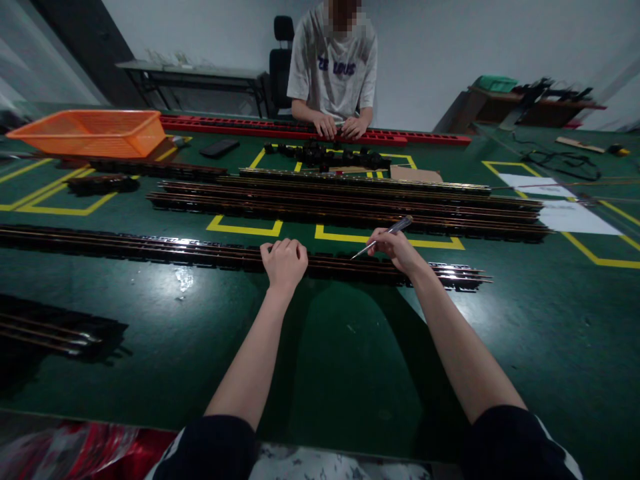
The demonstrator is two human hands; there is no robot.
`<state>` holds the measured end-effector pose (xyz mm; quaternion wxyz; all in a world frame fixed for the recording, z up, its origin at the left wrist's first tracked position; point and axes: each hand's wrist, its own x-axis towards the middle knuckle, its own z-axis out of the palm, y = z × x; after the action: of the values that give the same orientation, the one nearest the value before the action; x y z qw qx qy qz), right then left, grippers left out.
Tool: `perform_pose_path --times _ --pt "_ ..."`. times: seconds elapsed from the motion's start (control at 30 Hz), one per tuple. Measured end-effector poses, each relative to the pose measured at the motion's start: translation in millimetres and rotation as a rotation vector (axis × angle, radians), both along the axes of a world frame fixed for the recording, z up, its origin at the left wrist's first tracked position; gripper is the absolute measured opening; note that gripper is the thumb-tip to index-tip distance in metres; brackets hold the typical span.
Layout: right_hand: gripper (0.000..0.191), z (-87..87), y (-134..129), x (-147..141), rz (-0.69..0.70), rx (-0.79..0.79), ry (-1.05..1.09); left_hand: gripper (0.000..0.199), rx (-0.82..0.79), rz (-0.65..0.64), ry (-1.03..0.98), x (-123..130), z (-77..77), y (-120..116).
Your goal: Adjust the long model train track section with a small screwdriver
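A long black strip with copper-coloured rods point(225, 254) lies across the green table in front of me. My left hand point(286, 263) is closed over its middle, fingers curled round the far edge and knuckles up. In my right hand point(393, 248) is a slim screwdriver point(383, 237) with a see-through handle, held like a pen. Its shaft slants down to the left, and the tip is at the strip, a little right of my left hand. Whether the tip touches a rod or the black part, I cannot tell.
Beyond lies a bundle of similar strips point(350, 203). An orange basket point(95, 133), a phone point(220, 148) and black parts point(325, 157) are farther back. Across the table, a person's hands point(340, 127) work over a red rail point(430, 139). More strips point(45, 330) lie near left.
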<state>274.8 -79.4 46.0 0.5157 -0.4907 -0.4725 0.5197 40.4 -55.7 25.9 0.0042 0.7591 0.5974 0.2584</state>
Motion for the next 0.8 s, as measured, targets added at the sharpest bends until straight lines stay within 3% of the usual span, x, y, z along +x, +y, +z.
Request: perform_pose_path --times 0.27,0.8 --pt "0.013 2.0 0 0 0.009 -0.010 -0.021 0.041 -0.005 -0.206 0.016 21 -5.1 -8" --pt "0.011 4.9 0 -9 0.072 0.019 -0.050 0.040 -0.014 -0.119 0.049 14 -4.3 -3"
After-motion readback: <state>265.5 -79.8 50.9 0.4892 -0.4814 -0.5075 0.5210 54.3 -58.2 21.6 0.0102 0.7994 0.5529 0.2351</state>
